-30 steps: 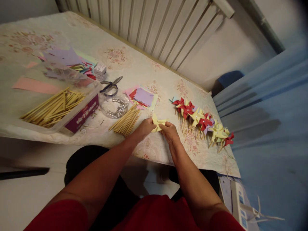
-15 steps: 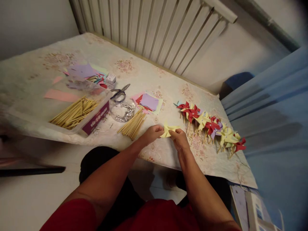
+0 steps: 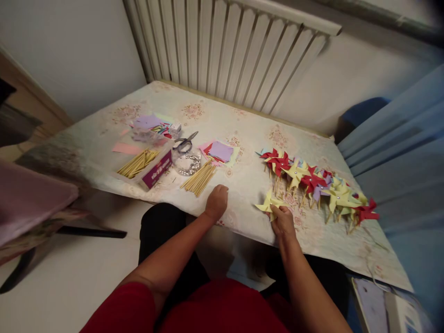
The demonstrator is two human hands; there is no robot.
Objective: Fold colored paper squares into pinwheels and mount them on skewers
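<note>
A yellow paper pinwheel with folded blades is pinched at its centre by my right hand. No stick shows on it. Over the table's front edge, my left hand is curled closed; whatever its fingers may hold is hidden. Just beyond that hand lies a fanned bundle of wooden sticks. Beside the sticks is a round clear container of small shiny pieces. To the right of my right hand stand several finished pinwheels in red, yellow and purple, on sticks.
A plastic box full of sticks stands at left, with dark-handled scissors near it. Coloured paper squares are stacked mid-table, and more paper lies further left. A radiator borders the far side; a blue curtain hangs at right.
My hands have separated. The right one has carried the yellow pinwheel to the right, towards the finished ones, while the left has let go and closed. The view has shifted left.
</note>
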